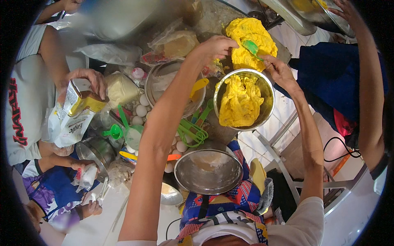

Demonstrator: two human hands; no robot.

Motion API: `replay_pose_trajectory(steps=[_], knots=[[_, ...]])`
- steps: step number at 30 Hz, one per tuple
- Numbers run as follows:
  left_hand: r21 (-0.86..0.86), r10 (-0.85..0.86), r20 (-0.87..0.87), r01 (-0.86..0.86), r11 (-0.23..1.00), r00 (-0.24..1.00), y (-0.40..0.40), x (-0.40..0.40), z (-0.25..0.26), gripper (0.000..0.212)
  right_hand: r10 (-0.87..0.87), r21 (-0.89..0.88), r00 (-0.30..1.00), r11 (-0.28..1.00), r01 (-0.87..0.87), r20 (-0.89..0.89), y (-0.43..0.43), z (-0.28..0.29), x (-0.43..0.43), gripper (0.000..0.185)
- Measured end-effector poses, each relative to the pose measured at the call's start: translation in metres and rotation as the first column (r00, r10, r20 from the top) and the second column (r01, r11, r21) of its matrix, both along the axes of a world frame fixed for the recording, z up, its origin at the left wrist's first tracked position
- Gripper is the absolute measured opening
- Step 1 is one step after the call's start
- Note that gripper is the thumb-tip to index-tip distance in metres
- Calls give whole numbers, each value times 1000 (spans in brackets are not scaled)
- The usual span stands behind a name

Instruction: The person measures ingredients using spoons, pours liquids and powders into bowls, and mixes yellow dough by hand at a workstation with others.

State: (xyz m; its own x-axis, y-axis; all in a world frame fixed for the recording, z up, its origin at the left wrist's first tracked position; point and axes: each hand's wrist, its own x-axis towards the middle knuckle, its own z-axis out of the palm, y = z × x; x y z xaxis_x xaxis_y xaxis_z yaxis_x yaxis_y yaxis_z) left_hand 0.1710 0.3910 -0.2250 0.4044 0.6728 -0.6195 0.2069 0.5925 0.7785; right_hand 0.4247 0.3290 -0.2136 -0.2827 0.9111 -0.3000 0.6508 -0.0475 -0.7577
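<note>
My right hand (279,71) grips a green spatula (251,48) by its handle. The spatula's blade rests against a big mound of yellow dough (254,30) on the table. At the mound's left edge is my left hand (217,47), with fingers apart and no object visible in it. Just below the mound, a steel bowl (272,101) contains more yellow dough (238,103). Close to my body stands another steel bowl (209,172), with pale residue inside. Under my left forearm lies a clear bowl (150,89) with white powder and a yellow-handled utensil (199,87).
Eggs (141,110), green measuring cups (133,135) and a green whisk (194,133) crowd the table's left half. A person there holds a carton-like packet (75,113); another grips a small plastic bag (87,176). A third person's arm (371,92) is at right, near a metal chair frame (283,166).
</note>
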Motion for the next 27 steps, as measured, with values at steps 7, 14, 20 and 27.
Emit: replay_pose_trajectory(steps=[7,14,20,27], knots=[[51,28,-167,-20,998,986,1,3,-11,38,151,156,919,963,-220,365,2,17,-6,31],[151,246,-287,-209,966,926,1,13,-27,18,212,215,777,888,-406,592,6,23,-4,38],[-27,326,50,-325,945,944,7,6,-23,18,266,119,556,819,-561,788,-2,0,22,40],[84,240,-152,-229,970,959,10,-1,-14,21,255,260,619,743,-617,743,3,15,15,60]])
